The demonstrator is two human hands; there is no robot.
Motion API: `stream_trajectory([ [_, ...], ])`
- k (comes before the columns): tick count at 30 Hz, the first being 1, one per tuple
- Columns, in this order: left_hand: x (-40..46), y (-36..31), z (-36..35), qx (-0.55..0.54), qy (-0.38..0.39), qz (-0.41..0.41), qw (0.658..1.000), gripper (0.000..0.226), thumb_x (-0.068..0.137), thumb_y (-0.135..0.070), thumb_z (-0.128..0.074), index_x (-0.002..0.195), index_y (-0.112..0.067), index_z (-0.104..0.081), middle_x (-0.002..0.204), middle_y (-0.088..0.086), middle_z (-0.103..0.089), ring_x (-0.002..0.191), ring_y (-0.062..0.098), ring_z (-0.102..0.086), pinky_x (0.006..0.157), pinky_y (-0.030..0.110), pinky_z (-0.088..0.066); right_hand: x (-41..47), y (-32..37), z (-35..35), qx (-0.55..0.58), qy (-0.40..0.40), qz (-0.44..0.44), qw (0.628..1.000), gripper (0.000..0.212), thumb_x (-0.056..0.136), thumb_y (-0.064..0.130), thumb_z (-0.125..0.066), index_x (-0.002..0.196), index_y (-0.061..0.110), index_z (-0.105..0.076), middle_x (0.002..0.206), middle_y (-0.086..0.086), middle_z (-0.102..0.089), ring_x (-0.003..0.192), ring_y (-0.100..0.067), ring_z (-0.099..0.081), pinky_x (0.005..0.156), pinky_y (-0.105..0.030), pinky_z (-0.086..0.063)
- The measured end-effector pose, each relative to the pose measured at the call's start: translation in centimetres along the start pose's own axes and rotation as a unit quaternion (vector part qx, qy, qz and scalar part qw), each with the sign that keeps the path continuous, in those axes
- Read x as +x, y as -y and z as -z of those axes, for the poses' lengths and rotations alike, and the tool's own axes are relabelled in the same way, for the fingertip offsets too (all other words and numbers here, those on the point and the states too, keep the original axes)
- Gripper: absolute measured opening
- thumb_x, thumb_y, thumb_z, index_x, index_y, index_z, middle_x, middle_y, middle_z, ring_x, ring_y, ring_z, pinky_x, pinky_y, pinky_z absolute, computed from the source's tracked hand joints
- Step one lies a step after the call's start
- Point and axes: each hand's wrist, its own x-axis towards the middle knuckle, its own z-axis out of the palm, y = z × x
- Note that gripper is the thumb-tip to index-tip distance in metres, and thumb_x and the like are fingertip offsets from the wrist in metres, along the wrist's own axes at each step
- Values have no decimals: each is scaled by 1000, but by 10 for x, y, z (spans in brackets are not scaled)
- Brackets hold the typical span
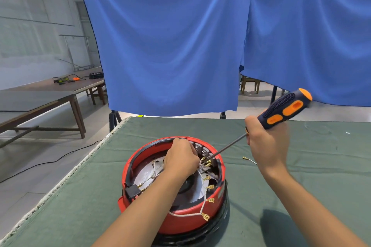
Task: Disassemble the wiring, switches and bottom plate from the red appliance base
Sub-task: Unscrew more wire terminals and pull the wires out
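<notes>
you're freeing wiring: left hand (181,158) pinches the wires (202,163) in the red base (180,220); right hand (267,142) grips the screwdriver (281,112), tip beside them. next, pry gently.

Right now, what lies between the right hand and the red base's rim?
In the head view, only the screwdriver shaft crosses from the right hand to the red base, over bare green cloth.

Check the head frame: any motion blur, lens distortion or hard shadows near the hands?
Head view: wide-angle bowing at the edges; right hand and screwdriver slightly motion-soft; left hand in the red base sharper; soft forearm shadow on the green cloth.
</notes>
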Motion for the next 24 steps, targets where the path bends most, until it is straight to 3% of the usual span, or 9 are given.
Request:
stream_trajectory([
  [5,-4,-1,8,-1,-64,1,998,12,82,-14,-58,81,-22,-67,92,0,-69,89,23,-63,74,32,-51,2,-4,0,9,2,-11,1000,29,68,20,-54,50,12,-33,43,3,-32,45,-21,-33,43,-26,-27],
  [8,-7,-6,15,-89,-141,-66,984,5,85,-18,-61,82,-22,-61,83,-4,-68,77,16,-61,68,30,-48,5,-6,3,25,7,-38,999,28,68,19,-55,51,10,-34,44,3,-33,45,-21,-33,44,-27,-28],
  [12,-10,-23,28,-231,-242,-170,927,7,85,-14,-65,81,-18,-61,76,-6,-63,75,14,-59,68,30,-48,13,1,9,96,28,-116,988,32,74,19,-63,47,20,-45,43,6,-39,37,-15,-37,36,-17,-26],
  [17,-10,-48,46,-378,-324,-147,855,18,83,-14,-70,73,-26,-61,77,-7,-61,72,7,-55,66,17,-41,31,22,27,181,78,-126,972,15,82,23,-72,81,9,-65,49,4,-53,42,-13,-50,36,-19,-34],
  [19,-9,-53,50,-472,-306,-95,822,17,85,-14,-69,71,-21,-61,66,-7,-61,57,4,-52,58,18,-43,35,29,36,189,100,-118,970,22,76,30,-72,90,13,-68,59,0,-65,49,-14,-60,40,-20,-42],
  [21,-8,-55,48,-556,-227,-41,799,15,88,-10,-65,74,-12,-60,57,-4,-61,44,7,-48,45,23,-44,33,30,39,161,122,-117,972,24,76,31,-71,98,21,-68,75,-4,-73,60,-17,-69,45,-20,-49],
  [24,-13,-55,34,-597,-122,-9,793,12,90,-5,-60,79,-7,-56,58,3,-66,42,11,-48,39,23,-46,25,23,32,108,136,-113,978,13,86,16,-67,97,23,-66,87,-9,-73,67,-22,-72,48,-23,-53],
])
